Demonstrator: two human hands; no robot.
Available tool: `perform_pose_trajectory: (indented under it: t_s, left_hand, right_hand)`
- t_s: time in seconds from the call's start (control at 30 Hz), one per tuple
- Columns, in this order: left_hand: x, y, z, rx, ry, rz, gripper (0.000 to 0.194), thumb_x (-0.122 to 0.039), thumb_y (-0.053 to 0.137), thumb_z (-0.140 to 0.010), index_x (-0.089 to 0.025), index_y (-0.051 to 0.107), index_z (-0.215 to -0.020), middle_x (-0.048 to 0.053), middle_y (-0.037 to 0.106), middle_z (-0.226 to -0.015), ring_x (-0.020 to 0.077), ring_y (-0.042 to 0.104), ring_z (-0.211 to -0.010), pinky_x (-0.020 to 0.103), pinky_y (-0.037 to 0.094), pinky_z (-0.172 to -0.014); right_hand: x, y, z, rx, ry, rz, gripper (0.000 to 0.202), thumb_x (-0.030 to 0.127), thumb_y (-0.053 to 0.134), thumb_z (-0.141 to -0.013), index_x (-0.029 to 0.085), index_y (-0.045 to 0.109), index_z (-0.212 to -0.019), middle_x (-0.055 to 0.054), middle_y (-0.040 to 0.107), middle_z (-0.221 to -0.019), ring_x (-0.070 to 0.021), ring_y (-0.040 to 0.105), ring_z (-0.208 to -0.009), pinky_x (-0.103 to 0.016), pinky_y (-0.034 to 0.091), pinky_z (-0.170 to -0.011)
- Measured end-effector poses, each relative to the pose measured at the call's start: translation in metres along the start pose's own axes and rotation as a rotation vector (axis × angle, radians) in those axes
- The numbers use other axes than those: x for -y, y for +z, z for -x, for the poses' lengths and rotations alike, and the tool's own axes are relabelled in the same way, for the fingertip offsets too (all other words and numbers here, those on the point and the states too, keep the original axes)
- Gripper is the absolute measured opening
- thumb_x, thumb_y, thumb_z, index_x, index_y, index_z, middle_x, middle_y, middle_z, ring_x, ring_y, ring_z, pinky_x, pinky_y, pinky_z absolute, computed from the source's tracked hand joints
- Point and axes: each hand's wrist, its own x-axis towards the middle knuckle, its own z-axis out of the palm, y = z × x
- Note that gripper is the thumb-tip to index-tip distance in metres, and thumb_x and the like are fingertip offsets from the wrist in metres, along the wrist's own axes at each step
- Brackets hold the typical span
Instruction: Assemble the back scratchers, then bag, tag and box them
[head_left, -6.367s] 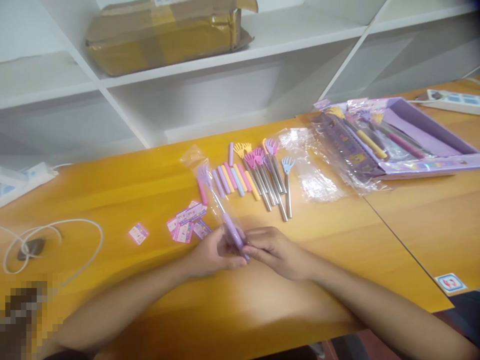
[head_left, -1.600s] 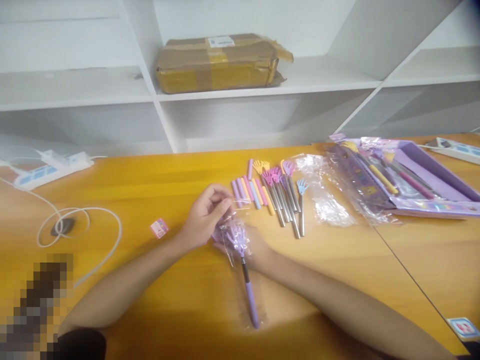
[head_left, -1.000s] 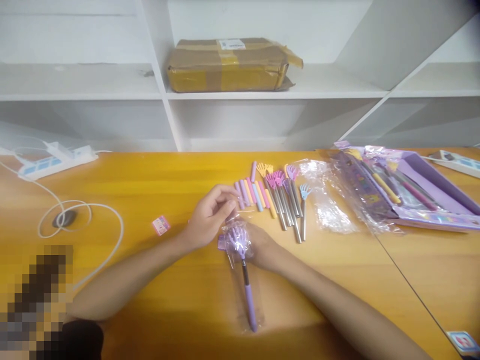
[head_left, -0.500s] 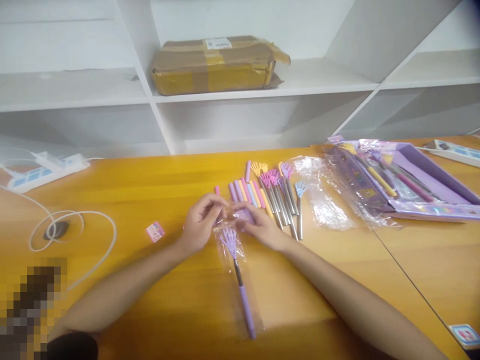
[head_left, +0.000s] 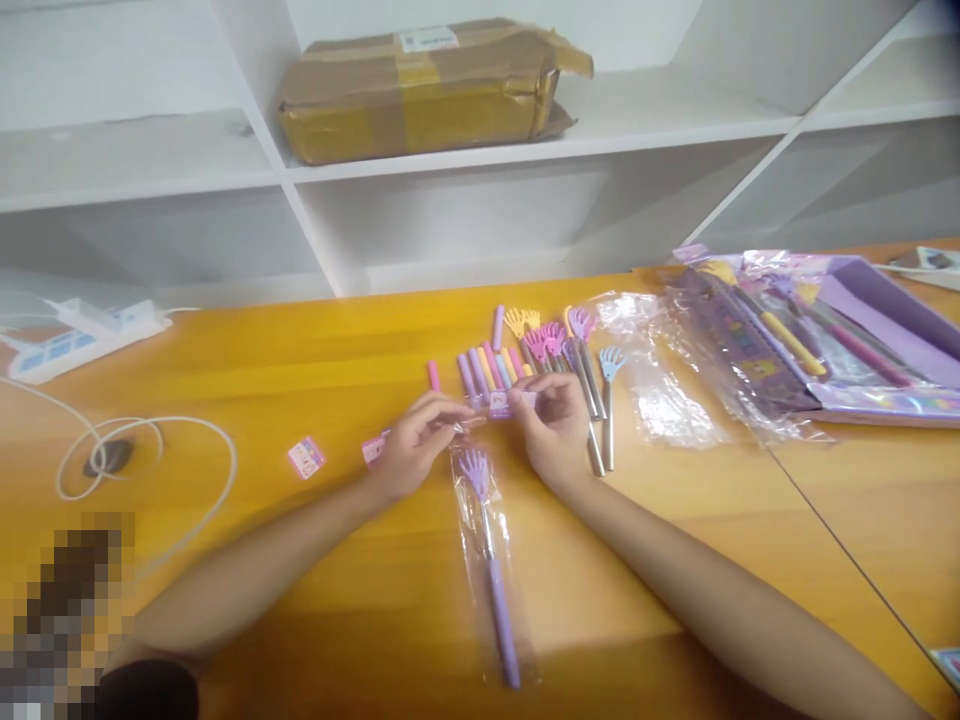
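Observation:
A purple back scratcher (head_left: 501, 615) lies inside a clear plastic bag (head_left: 525, 650) in front of me, its hand-shaped end pointing away. My left hand (head_left: 412, 445) pinches the bag at its far end. In my right hand (head_left: 555, 425), between thumb and fingers, is a small pink-and-white card (head_left: 499, 403), held just beyond the bag's mouth. Another pink card (head_left: 373, 450) is partly covered by my left hand, and a loose card (head_left: 307, 458) lies further left. Behind my hands are several foam grip sleeves (head_left: 480, 370) and metal back scratchers (head_left: 609, 410) with coloured ends.
A purple display box (head_left: 847, 275) with bagged scratchers stands on the right, beside a heap of clear bags (head_left: 667, 390). On the left are a power strip (head_left: 90, 340) and a coiled white cable (head_left: 232, 450). A taped cardboard box (head_left: 420, 100) sits on the shelf.
My right hand has moved right, away from my left, and the card in it now shows plainly. My left hand stays by the bag's far end. The view has tipped downward slightly.

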Motion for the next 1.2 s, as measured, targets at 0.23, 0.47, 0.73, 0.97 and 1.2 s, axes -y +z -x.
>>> perform_pose_trajectory:
  t_s: [0.23,0.47,0.73,0.97,1.2]
  left_hand:
    - [0.008,-0.001,-0.005,0.121,-0.111,0.422,0.033,-0.026,0.066,-0.099,-0.017,0.078,-0.128,0.016,0.074,-0.137,0.0333,0.072,-0.123,0.054,0.054,-0.113]
    - [0.006,-0.001,-0.006,0.182,-0.179,0.564,0.043,-0.028,0.068,-0.097,-0.013,0.074,-0.137,0.021,0.073,-0.140,0.0402,0.072,-0.126,0.065,0.051,-0.114]
    - [0.006,0.000,-0.008,0.184,-0.194,0.637,0.040,-0.025,0.065,-0.092,-0.013,0.077,-0.128,0.019,0.075,-0.137,0.0402,0.070,-0.129,0.066,0.049,-0.116]
    - [0.008,-0.001,-0.008,0.211,-0.215,0.659,0.041,-0.024,0.062,-0.090,-0.011,0.077,-0.127,0.021,0.075,-0.136,0.0398,0.069,-0.131,0.065,0.045,-0.119]
    - [0.009,-0.002,-0.010,0.192,-0.223,0.672,0.048,-0.028,0.058,-0.090,-0.010,0.076,-0.131,0.020,0.074,-0.138,0.0362,0.068,-0.132,0.059,0.037,-0.125]
  right_hand:
    - [0.001,-0.003,-0.002,0.043,0.040,-0.024,0.025,0.037,0.081,-0.094,0.025,0.062,-0.105,-0.001,0.071,-0.089,-0.0160,0.068,-0.079,-0.030,0.056,-0.070]
    - [0.001,-0.008,-0.008,0.166,-0.053,0.116,0.018,0.033,0.084,-0.092,0.023,0.069,-0.089,-0.003,0.071,-0.092,-0.0189,0.069,-0.092,-0.037,0.057,-0.087]
    - [0.004,-0.004,-0.008,0.183,0.075,0.029,0.026,0.039,0.085,-0.091,0.023,0.068,-0.103,-0.002,0.073,-0.094,-0.0146,0.066,-0.077,-0.031,0.057,-0.073]
    - [-0.007,-0.009,-0.008,0.176,0.032,0.128,0.019,0.040,0.080,-0.095,0.023,0.073,-0.098,-0.003,0.070,-0.093,-0.0172,0.065,-0.086,-0.034,0.056,-0.082]
    - [0.001,-0.005,-0.005,0.241,0.030,0.185,0.013,0.035,0.083,-0.091,0.024,0.078,-0.097,-0.003,0.072,-0.091,-0.0172,0.066,-0.083,-0.034,0.056,-0.079]
